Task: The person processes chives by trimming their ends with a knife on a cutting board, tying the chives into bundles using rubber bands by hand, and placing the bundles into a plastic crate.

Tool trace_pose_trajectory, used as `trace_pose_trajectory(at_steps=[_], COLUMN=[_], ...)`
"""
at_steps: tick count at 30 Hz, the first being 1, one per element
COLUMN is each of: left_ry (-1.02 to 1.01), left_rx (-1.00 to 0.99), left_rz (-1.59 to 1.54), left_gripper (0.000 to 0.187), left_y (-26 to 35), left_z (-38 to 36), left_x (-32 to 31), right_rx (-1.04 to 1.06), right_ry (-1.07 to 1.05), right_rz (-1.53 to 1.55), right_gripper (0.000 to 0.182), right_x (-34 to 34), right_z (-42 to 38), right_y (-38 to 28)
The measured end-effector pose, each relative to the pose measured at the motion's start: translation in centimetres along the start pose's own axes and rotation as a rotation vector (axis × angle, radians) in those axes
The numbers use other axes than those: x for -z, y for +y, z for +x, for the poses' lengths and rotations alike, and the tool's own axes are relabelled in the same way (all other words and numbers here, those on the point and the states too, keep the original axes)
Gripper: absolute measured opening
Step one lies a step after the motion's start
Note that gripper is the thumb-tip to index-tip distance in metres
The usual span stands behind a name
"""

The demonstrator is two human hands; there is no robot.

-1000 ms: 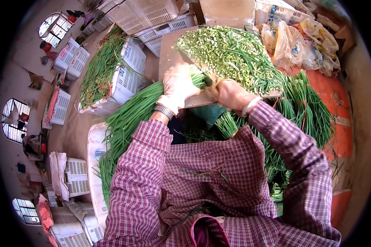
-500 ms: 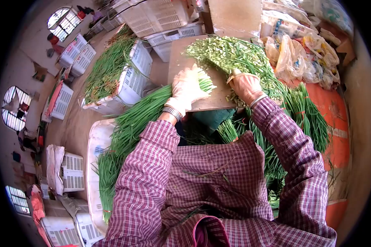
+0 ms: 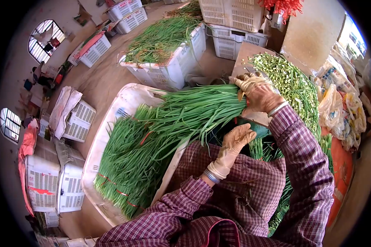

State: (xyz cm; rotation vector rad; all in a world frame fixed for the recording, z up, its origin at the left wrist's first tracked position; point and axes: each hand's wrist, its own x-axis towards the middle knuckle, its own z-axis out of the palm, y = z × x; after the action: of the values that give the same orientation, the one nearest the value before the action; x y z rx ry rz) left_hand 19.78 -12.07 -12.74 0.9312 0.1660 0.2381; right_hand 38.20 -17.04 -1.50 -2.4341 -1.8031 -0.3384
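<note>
My right hand (image 3: 259, 94), in a thin glove, is closed around one end of a bunch of garlic chives (image 3: 206, 105) at the wooden board's edge. Its long green leaves stretch left over a white crate (image 3: 99, 164). Below the bunch, near my lap, is my gloved left hand (image 3: 233, 150), its fingers slightly bent and nothing visible in them. Inside the crate lie several chive bundles (image 3: 127, 177) tied with red bands. Chopped pale stem ends (image 3: 282, 76) are heaped on the wooden board (image 3: 245, 53).
Another white crate (image 3: 181, 61) piled with loose greens stands beyond the board's left side. Stacked crates (image 3: 235, 41) are behind the board. Plastic bags (image 3: 338, 107) lie at right, above an orange sheet (image 3: 342, 164). More chives (image 3: 282, 206) lie beside my right leg.
The view has swung left. My left hand has let go of the chives and drawn back toward my lap. My right hand has moved from the chopped pile onto the bunch.
</note>
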Motion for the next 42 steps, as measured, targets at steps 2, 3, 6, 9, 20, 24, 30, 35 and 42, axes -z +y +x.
trace_pose_trajectory(at_steps=[2,3,6,9,20,24,30,35,42], left_ry=[0.125,0.132,0.135,0.252,0.237,0.232,0.204,0.135,0.137], left_rx=[0.078,0.085,0.082,0.002,-0.225,-0.185,-0.208,-0.268,-0.231], left_rz=[0.11,0.155,0.046,-0.077,0.026,0.099,0.174,0.149,-0.158], left_gripper=[0.066,0.075,0.074,0.07,0.048,0.048,0.048,0.05,0.04], left_y=[1.2,1.6,1.8,1.7,12.8,14.4,13.4,11.3,7.9], left_z=[-0.2,0.0,0.5,0.2,-8.2,-10.7,-12.1,-11.4,-8.8], left_x=[1.0,1.3,2.9,2.7,2.9,0.8,-1.9,-1.0,2.8], right_rx=[0.056,0.067,-0.124,-0.296,-0.306,-0.442,-0.41,-0.298,-0.468], right_ry=[-0.177,-0.177,-0.019,0.034,0.263,0.57,0.589,0.763,0.699], right_rz=[0.262,0.255,0.209,0.278,0.585,1.152,1.055,0.646,0.471], right_gripper=[0.106,0.106,0.089,0.086,0.036,0.009,0.009,0.016,0.021], right_x=[0.1,0.0,1.3,2.3,7.2,10.7,10.9,9.4,8.4], right_z=[1.7,1.7,-0.4,-3.4,-10.2,-9.3,-9.7,-8.0,-6.7], right_y=[0.2,0.1,-2.9,-7.3,-16.7,-18.6,-22.2,-22.1,-22.7])
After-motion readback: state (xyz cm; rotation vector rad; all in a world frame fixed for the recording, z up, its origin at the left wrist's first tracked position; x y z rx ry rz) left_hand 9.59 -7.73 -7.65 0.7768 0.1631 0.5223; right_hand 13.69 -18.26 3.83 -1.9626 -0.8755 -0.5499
